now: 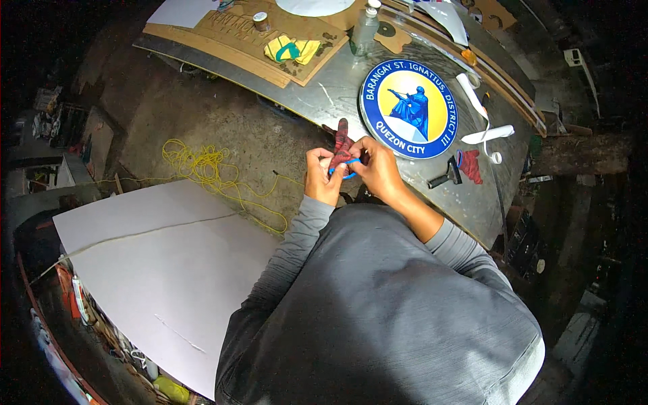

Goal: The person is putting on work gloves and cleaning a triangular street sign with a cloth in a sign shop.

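Both hands are closed on a dark red work glove point(343, 138) with a blue cuff, just off the near edge of the metal table point(331, 91). My left hand point(321, 181) pinches one side of the cuff, while my right hand point(378, 172) grips the other. The glove's fingers point away from me. Beyond my right hand lies a round sign point(440, 108) with a blue border, yellow centre and blue seated figure. A second red glove point(470, 166) rests to the right, beside a black-handled tool point(444, 177) resembling a scraper or squeegee.
A clear bottle point(365, 30), a small jar point(261, 21) and a yellow-green cloth or glove point(290, 50) stand or lie at the back. White strips point(487, 135) curl at the right. A large white sheet point(162, 270) and tangled yellow cord point(202, 162) are at left.
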Demonstrator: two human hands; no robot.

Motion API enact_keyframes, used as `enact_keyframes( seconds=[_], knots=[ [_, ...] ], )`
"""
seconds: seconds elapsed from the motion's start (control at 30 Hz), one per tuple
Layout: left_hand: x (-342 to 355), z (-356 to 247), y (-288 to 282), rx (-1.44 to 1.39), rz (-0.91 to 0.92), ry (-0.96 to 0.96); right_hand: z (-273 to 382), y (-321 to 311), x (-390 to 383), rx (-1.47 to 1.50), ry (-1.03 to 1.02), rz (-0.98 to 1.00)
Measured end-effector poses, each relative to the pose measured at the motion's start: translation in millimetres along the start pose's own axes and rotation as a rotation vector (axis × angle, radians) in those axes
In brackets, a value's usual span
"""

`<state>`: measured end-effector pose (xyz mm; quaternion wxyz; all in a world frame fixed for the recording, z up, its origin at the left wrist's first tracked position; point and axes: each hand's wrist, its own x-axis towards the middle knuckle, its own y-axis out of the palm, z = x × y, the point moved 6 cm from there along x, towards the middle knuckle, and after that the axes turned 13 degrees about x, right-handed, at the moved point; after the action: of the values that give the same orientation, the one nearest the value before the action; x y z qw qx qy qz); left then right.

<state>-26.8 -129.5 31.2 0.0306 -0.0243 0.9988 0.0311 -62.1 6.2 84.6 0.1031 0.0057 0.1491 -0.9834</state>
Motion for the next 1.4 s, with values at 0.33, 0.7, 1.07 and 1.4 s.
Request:
enact_keyframes(
  seconds=[0.33,0.7,1.07,1.4],
  knots=[
    [-8.9,-29.7,-9.6,1.092,-0.276,0.464,2.9,7.9,5.8,-0.12,-0.116,-0.026],
    [14.2,31.9,-11.8,-0.546,-0.182,-0.258,58.4,30.3,-14.5,-0.435,-0.489,0.092],
    [27.8,-13.9,-21.6,-0.945,0.192,-0.119,91.8,47.2,-20.5,-0.218,-0.647,0.15],
    [90.4,-112.7,-8.8,-1.573,0.396,0.066,116.1,55.2,-31.8,-0.082,-0.624,0.313]
  ],
)
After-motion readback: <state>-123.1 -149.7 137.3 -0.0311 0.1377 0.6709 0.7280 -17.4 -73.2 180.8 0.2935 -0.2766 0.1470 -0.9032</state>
